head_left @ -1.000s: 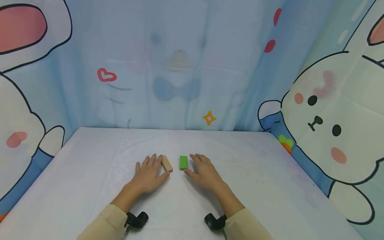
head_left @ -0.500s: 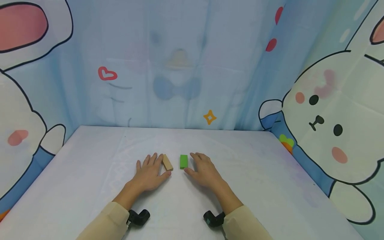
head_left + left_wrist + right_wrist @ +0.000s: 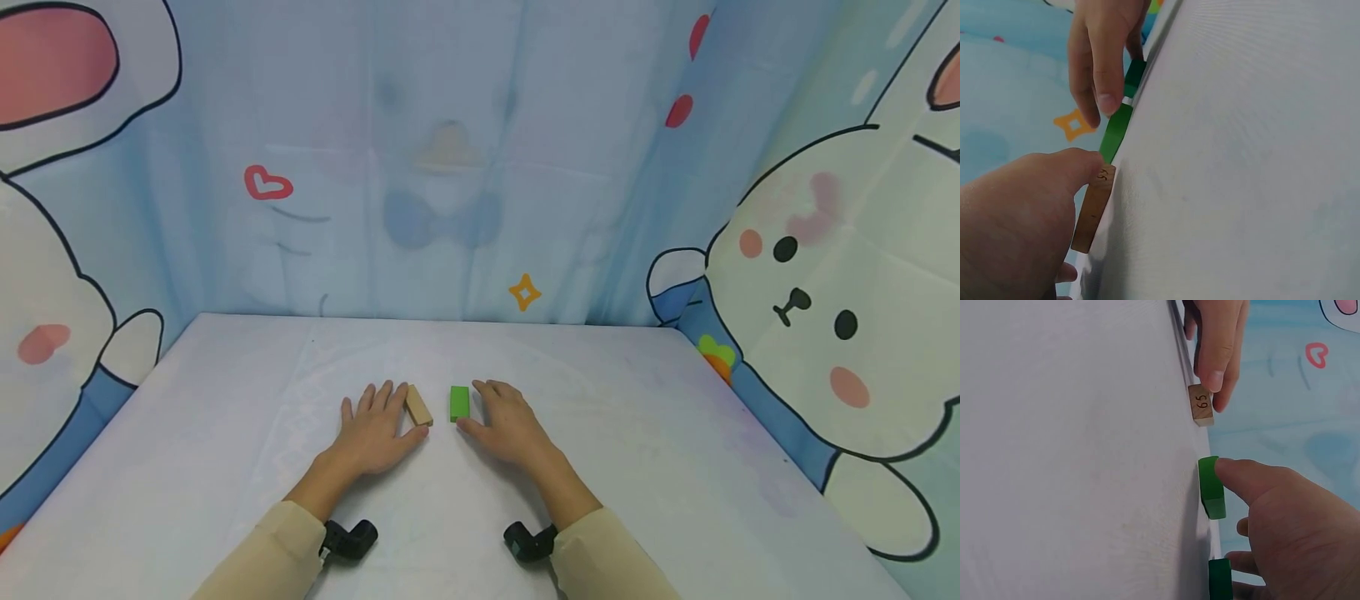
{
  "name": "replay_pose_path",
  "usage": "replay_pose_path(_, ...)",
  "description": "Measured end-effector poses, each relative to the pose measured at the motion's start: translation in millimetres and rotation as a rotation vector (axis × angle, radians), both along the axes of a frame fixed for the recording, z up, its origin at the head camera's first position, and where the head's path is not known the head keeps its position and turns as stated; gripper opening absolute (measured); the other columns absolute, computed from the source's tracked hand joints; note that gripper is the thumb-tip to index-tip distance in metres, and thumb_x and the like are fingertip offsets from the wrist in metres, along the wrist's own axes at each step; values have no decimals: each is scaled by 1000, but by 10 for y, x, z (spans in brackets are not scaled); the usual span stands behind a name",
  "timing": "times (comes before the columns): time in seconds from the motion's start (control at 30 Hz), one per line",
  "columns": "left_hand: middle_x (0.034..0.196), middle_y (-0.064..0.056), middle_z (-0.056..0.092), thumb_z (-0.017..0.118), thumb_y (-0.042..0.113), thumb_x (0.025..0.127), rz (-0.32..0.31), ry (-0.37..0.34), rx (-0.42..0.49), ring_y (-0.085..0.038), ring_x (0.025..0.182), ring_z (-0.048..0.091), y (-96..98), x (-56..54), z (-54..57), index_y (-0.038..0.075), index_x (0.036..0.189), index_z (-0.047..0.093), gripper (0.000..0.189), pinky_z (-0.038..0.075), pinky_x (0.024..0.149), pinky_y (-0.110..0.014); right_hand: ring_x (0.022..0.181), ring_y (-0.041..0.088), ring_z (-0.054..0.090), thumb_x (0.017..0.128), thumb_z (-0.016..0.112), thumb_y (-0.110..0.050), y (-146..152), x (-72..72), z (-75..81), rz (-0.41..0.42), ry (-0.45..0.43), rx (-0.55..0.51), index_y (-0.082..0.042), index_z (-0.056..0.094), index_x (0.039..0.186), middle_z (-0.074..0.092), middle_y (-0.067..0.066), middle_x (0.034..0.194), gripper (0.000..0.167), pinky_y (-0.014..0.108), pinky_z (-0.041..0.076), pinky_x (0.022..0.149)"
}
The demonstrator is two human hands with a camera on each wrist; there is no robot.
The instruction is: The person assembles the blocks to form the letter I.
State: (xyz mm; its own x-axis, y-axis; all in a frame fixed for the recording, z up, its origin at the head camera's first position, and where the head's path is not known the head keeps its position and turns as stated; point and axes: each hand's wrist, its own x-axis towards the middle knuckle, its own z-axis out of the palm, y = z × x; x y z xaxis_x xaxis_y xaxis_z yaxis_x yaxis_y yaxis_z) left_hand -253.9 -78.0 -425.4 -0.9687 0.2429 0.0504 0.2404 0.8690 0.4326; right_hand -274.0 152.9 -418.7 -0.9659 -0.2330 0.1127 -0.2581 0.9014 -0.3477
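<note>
A small wooden block [image 3: 418, 405] lies tilted on the white table beside my left hand [image 3: 377, 432]. My left fingers are spread flat, the index at the block's far end and the thumb touching its near end, which bears printed digits. To its right, a light green block [image 3: 460, 403] lies beside my right hand [image 3: 510, 423]. My right thumb touches the light green block's near end in the right wrist view. A darker green block [image 3: 1220, 579] lies by my right fingers there; in the head view my right hand hides it.
The white table [image 3: 637, 433] ends at a blue curtain [image 3: 450, 208] with cartoon rabbits. Black devices [image 3: 351, 540] are strapped to both wrists below beige sleeves [image 3: 270, 554].
Both forearms have shifted very slightly, and the camera view has tilted a little. The hands and blocks stay nearly where they were.
</note>
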Motion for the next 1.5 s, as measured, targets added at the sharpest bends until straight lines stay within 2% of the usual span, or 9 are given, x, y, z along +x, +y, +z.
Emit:
replay_pose_path(0.33, 167, -26, 29, 54, 55, 101, 10, 13, -5, -51, 156, 17, 10, -33, -12, 1, 161, 31, 83, 8, 119, -77, 147, 42, 43, 97, 71, -44, -40, -42, -14, 12, 0, -15, -6, 47, 154, 48, 22, 155, 72, 57, 37, 119)
replay_pose_path(0.63, 166, -27, 29, 55, 53, 101, 25, 20, -1, -52, 156, 17, -5, -58, -47, 0, 161, 29, 84, 8, 119, -76, 145, 42, 45, 96, 71, -44, -86, -93, -11, 15, 11, 22, -6, 49, 152, 50, 22, 153, 71, 57, 37, 119)
replay_pose_path(0.83, 166, -28, 28, 55, 52, 101, 33, 15, 3, -52, 156, 16, -18, -47, -24, -1, 161, 28, 85, 8, 119, -76, 146, 42, 44, 96, 70, -45, -106, -111, -18, 18, 0, 41, -5, 49, 152, 49, 23, 154, 72, 57, 36, 119)
replay_pose_path(1.13, 166, -28, 28, 55, 52, 101, 29, -2, -1, -52, 156, 17, -11, -24, -22, -2, 161, 28, 85, 8, 120, -76, 147, 42, 43, 97, 70, -44, -107, -109, -30, 12, -15, 45, -5, 51, 151, 48, 23, 155, 69, 57, 34, 121)
replay_pose_path(1.5, 166, -28, 29, 55, 51, 101, 36, 11, -4, -52, 156, 17, 26, -30, -62, -2, 161, 29, 85, 8, 120, -75, 143, 42, 47, 94, 76, -41, -81, -86, -20, 22, 9, 21, -4, 54, 146, 51, 22, 152, 67, 58, 36, 119)
